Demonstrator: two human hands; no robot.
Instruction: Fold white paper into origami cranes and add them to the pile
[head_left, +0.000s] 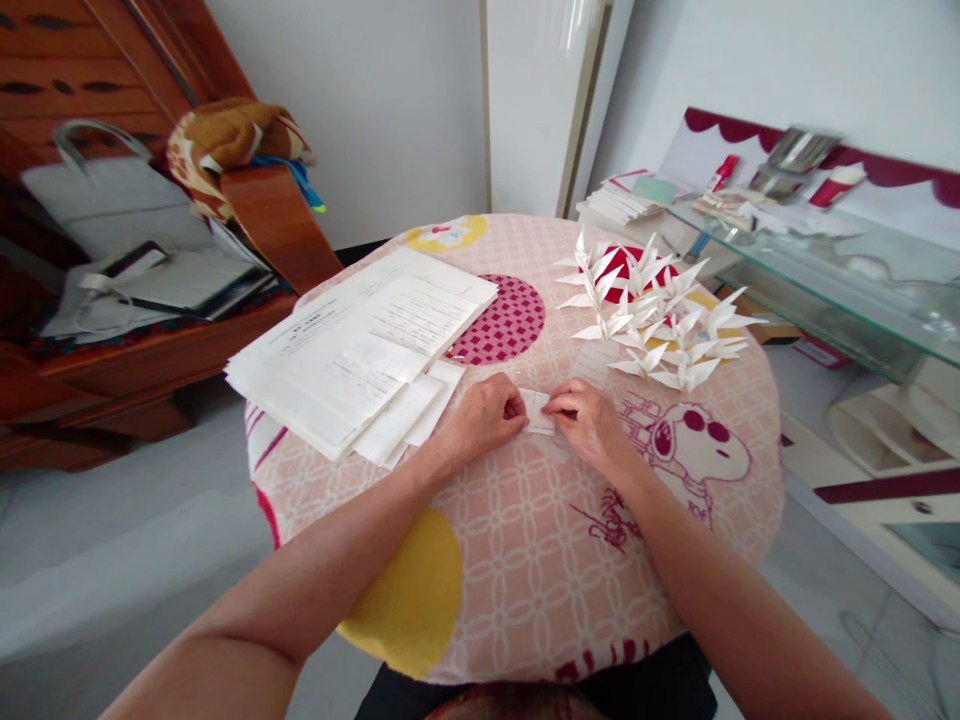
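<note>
A small piece of folded white paper (538, 412) with faint print lies between my two hands, low over the round table's cloth. My left hand (491, 412) has its fingers closed on the paper's left edge. On the opposite edge, my right hand (590, 420) pinches it between thumb and fingers. Left of the hands rests a stack of printed sheets (330, 335), with smaller cut paper pieces (409, 418) partly under its near corner. Several folded white paper cranes (660, 310) stand grouped on the right far side of the table.
The round table has a patterned pink cloth (517, 560). At the right stands a glass shelf (825, 275) with metal bowls and small items; a paper pile (622, 200) sits near it. A wooden chair (277, 220) at the left holds a bag (112, 190) and a brown cloth (232, 145).
</note>
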